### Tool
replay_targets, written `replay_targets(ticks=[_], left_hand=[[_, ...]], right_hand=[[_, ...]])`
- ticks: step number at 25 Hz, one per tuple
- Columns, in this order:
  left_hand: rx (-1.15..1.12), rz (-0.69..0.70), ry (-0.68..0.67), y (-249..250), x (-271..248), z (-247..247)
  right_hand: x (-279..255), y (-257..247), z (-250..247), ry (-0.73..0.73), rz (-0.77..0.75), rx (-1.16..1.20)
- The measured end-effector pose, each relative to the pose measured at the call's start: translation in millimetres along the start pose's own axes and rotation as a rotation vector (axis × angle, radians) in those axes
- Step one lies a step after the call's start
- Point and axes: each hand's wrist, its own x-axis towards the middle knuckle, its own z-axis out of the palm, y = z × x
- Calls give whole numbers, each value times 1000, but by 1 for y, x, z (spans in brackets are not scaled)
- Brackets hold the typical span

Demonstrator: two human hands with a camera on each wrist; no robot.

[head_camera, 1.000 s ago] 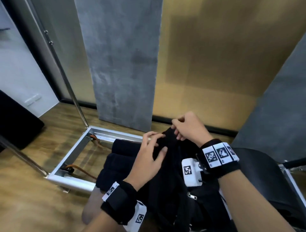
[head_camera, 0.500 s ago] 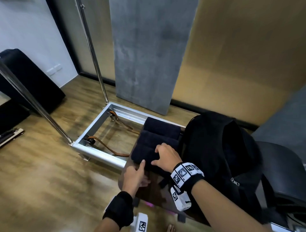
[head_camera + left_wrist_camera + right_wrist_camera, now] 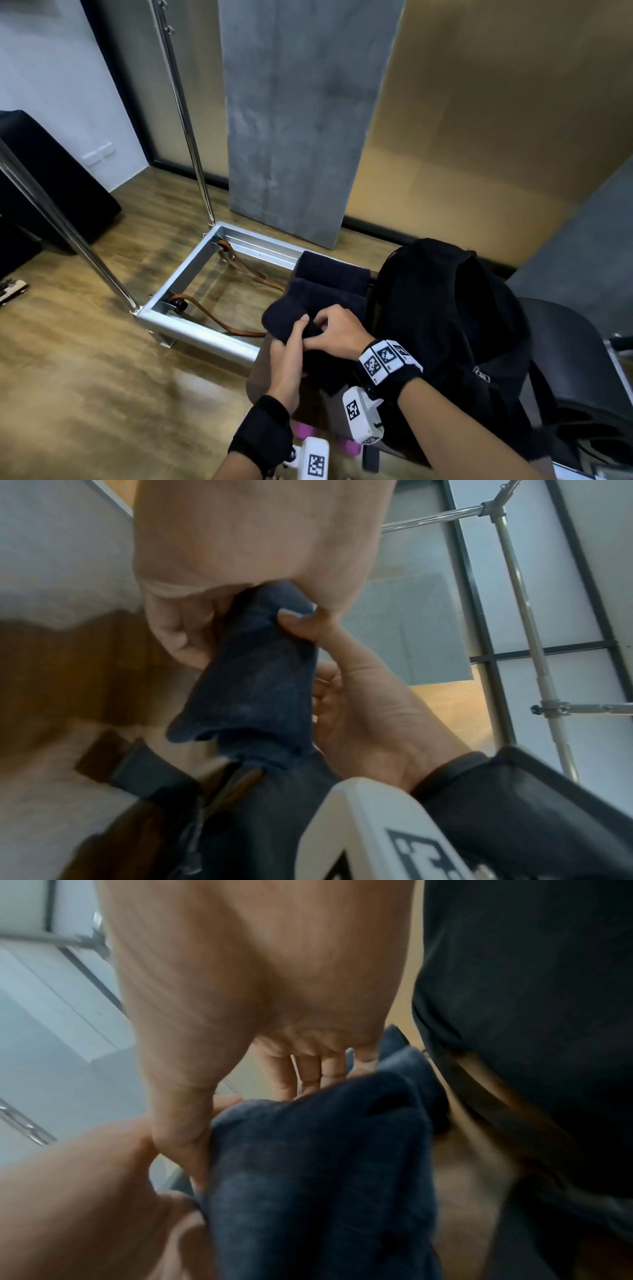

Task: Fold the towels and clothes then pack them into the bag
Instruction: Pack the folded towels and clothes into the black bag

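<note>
Towel (image 3: 291,317), dark navy soft terry, bunched; both hands, left (image 3: 287,356) and right (image 3: 337,332), pinching it.

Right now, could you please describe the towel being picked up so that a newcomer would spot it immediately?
Find the black backpack standing on the stool. Just left of it lie dark navy towels. The one you want is nearest the person, the only one lifted and pinched by the left hand and the right hand.

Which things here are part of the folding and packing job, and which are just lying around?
Job: dark towel held by left hand and right hand; folded towels; black backpack.
Lying about: metal frame, brown strap, black chair.
</note>
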Motion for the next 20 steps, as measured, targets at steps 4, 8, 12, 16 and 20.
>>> replay_targets(ticks=[4, 8, 12, 16, 20], left_hand=[[-169, 27, -132, 49, -20, 39], [-208, 203, -276, 90, -47, 100], [-202, 131, -486, 101, -78, 169], [5, 138, -662, 93, -101, 229], [477, 489, -588, 69, -100, 259]], right_hand=[[-10, -17, -54, 88, -87, 201], [-38, -17, -119, -7, -79, 571], [-86, 4, -185, 203, -129, 716], [-130, 36, -222, 364, -247, 679], [-156, 84, -247, 575, -125, 668]])
